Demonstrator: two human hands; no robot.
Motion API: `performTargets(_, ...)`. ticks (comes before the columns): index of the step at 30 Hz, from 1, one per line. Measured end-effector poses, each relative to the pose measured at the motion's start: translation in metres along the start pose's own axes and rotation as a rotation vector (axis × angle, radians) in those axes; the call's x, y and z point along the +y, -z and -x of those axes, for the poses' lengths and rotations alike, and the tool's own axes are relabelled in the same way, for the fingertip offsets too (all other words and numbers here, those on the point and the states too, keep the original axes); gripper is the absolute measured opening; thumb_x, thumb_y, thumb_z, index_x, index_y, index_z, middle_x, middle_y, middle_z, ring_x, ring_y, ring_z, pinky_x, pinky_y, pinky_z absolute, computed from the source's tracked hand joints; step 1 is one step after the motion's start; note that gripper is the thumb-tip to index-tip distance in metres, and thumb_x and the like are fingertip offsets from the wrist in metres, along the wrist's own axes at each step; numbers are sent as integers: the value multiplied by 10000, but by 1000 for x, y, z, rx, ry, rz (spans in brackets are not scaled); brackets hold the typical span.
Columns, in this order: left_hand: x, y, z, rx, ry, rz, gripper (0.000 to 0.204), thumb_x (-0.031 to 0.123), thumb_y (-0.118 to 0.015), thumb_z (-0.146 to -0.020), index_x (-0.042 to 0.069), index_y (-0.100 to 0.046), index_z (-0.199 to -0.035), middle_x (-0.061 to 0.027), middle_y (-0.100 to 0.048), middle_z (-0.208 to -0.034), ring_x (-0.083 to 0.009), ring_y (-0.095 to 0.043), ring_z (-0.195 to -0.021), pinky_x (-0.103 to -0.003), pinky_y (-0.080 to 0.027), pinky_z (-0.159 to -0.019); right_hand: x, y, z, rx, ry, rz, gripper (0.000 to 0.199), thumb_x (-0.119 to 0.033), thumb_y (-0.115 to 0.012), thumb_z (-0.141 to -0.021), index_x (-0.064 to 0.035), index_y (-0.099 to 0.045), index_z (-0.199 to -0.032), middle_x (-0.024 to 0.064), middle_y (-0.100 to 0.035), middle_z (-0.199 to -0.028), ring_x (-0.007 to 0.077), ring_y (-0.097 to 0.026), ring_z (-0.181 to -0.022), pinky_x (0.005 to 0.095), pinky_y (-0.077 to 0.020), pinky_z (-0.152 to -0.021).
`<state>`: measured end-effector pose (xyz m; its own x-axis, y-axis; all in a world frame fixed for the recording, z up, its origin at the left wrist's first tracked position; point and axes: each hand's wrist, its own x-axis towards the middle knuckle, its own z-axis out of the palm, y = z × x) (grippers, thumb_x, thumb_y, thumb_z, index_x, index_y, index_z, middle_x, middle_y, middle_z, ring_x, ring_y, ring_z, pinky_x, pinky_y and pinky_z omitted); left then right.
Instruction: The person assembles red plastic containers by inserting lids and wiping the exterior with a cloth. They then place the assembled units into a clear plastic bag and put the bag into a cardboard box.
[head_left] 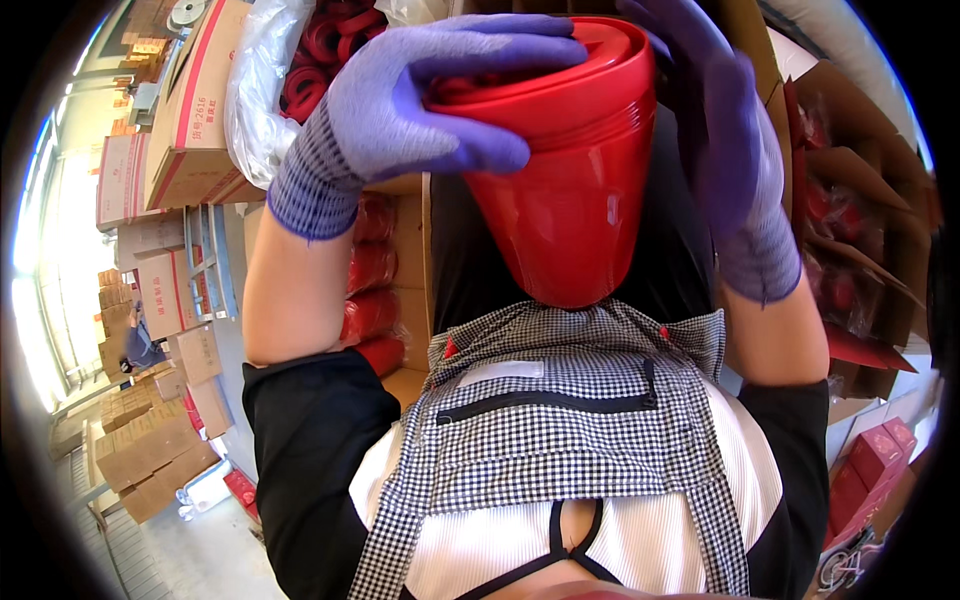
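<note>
A glossy red tapered container [580, 210] with a threaded band below its wide rim stands tilted over my lap, narrow end toward me. In its mouth sits another red piece, partly hidden by my fingers; whether it is a lid or an insert I cannot tell. My left hand [390, 105], in a purple and grey knit glove, grips the left side of the rim, thumb on the near wall and fingers across the top. On the right, my gloved right hand [738, 150] is held beside the container, fingers stretched out, apart from its wall.
At the far left, several red rings [320, 55] lie beside a clear plastic bag [262, 85]. Wrapped red items [370, 265] fill a carton by my left arm. A divided carton [865, 190] holds more on the right. Stacked cartons [165, 290] and a person [140, 345] are farther left.
</note>
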<state>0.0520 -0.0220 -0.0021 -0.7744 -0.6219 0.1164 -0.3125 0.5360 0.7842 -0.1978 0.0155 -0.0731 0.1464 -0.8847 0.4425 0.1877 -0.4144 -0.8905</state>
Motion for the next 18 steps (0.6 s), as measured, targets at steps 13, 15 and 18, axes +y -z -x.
performTargets(13, 2, -15, -3, 265, -136, 125, 650, 230, -899, -621, 19, -732, -1213, -197, -693, -1253, -327, -645, -1209, -421, -462, -1089, -35, -10, -23, 13, -341, -440, 825, -653, -421, -1010, 63, -452, -1420, 174, -595, -1315, 230, -585, -1193, 350, -449, -1066)
performTargets(15, 5, -5, -9, 182, -218, -18, 666, 230, -906, -583, 17, -742, -1193, -203, -690, -1259, -338, -638, -1220, -428, -451, -1100, -35, -9, -23, 6, -324, -370, 827, -658, -402, -1011, 57, -456, -1423, 177, -596, -1322, 237, -586, -1204, 353, -447, -1075)
performTargets(18, 4, -1, -16, 123, -266, 23, 677, 239, -916, -556, 24, -753, -1177, -208, -684, -1271, -363, -634, -1221, -441, -450, -1099, -25, -2, -20, -40, -296, -336, 816, -661, -311, -1026, 30, -475, -1429, 182, -596, -1346, 254, -592, -1232, 366, -446, -1095)
